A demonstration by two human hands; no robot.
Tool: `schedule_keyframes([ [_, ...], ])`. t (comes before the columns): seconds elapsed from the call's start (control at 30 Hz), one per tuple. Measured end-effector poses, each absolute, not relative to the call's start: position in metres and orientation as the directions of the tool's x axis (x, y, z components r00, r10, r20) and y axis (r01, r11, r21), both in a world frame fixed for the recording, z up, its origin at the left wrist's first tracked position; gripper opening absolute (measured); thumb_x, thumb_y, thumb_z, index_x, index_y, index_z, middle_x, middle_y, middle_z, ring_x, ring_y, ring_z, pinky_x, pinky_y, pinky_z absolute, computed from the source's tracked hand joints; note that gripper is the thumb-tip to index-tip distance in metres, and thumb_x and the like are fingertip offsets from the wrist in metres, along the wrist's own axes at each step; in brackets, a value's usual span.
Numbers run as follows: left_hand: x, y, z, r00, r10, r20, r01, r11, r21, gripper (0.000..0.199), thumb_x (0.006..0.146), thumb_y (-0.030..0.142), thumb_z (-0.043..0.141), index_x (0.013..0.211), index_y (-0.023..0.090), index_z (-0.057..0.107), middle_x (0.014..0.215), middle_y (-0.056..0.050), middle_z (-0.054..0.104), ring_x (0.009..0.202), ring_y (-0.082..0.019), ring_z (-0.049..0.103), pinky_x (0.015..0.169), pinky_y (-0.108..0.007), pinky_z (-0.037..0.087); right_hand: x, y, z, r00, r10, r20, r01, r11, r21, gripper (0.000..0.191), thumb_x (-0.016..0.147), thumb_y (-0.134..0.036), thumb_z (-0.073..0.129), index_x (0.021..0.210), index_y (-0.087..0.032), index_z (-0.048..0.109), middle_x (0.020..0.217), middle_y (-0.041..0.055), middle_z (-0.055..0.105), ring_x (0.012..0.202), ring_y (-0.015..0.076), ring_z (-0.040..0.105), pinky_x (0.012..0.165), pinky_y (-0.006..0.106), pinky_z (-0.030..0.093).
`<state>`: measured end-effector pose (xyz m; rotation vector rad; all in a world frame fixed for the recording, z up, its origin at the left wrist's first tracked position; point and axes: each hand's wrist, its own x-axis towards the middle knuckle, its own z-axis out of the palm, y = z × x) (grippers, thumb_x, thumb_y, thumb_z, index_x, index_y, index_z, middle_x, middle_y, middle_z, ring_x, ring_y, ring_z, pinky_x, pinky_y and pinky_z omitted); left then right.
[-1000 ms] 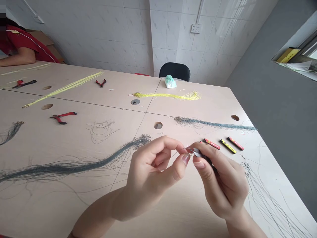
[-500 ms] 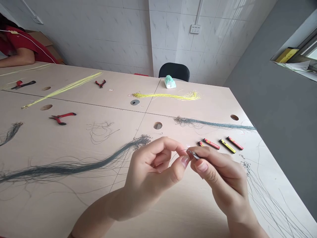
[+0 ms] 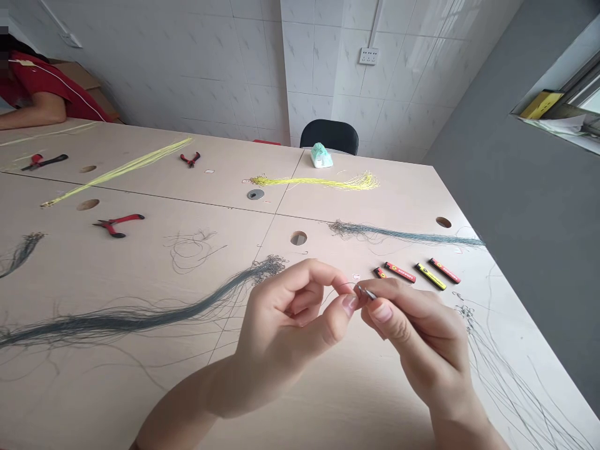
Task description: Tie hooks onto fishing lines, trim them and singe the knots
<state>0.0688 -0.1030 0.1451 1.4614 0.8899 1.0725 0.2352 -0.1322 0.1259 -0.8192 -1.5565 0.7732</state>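
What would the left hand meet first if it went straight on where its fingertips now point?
Probably the right hand or the grey metal tip in its grasp; the picture's depth leaves the order unclear.

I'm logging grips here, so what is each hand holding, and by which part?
The left hand pinches a thin line, though where along it can't be told. The right hand grips a small metal-tipped tool just behind its tip.

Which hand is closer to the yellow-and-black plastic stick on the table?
Right. In view, the right hand is below and left of the stick; the left hand is farther left.
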Motion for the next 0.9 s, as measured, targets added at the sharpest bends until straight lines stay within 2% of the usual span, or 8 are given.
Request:
schedule_keyframes([
  [0.23, 0.0686, -0.1033, 0.1430, 0.306, 0.944, 0.124, -0.011, -0.127, 0.992, 0.009, 0.085, 0.031, 0.066, 0.080, 0.024, 0.065, 0.054, 0.008, 0.020, 0.047, -0.008, 0.020, 0.043, -0.022, 0.019, 0.2364, -0.1318, 0.1282, -0.068, 0.861, 0.504, 0.171, 0.508, -0.844, 0.015, 0.095, -0.018, 0.057, 0.100, -0.024, 0.069, 0.074, 0.0005, 0.065, 0.058, 0.0113, 0.053, 0.050, 0.024, 0.045],
  [0.4, 0.0662, -0.1053, 0.1385, 0.284, 0.952, 0.114, -0.022, -0.112, 0.993, 0.014, 0.085, 0.037, 0.068, 0.080, 0.024, 0.066, 0.056, 0.007, 0.022, 0.051, -0.009, 0.024, 0.046, -0.023, 0.022, 0.2336, -0.1296, 0.1321, -0.074, 0.807, 0.586, 0.289, 0.580, -0.761, 0.012, 0.094, -0.020, 0.059, 0.101, -0.022, 0.068, 0.074, 0.0021, 0.066, 0.066, 0.0148, 0.059, 0.053, 0.026, 0.046],
  [0.67, 0.0664, -0.1052, 0.1377, 0.301, 0.945, 0.127, -0.041, -0.121, 0.992, 0.014, 0.087, 0.037, 0.067, 0.082, 0.024, 0.066, 0.057, 0.007, 0.020, 0.051, -0.008, 0.022, 0.046, -0.023, 0.020, 0.2327, -0.1300, 0.1325, -0.094, 0.796, 0.598, 0.293, 0.596, -0.747, 0.013, 0.094, -0.016, 0.059, 0.102, -0.023, 0.066, 0.072, -0.0015, 0.064, 0.055, 0.0094, 0.048, 0.047, 0.023, 0.040],
  [0.9, 0.0669, -0.1044, 0.1419, 0.302, 0.948, 0.102, -0.013, -0.103, 0.995, 0.012, 0.086, 0.034, 0.066, 0.081, 0.023, 0.065, 0.055, 0.008, 0.019, 0.048, -0.008, 0.020, 0.042, -0.022, 0.018, 0.2322, -0.1300, 0.1325, -0.070, 0.800, 0.596, 0.321, 0.584, -0.746, 0.014, 0.095, -0.016, 0.056, 0.098, -0.022, 0.068, 0.067, -0.0004, 0.062, 0.063, 0.0138, 0.058, 0.052, 0.025, 0.044],
])
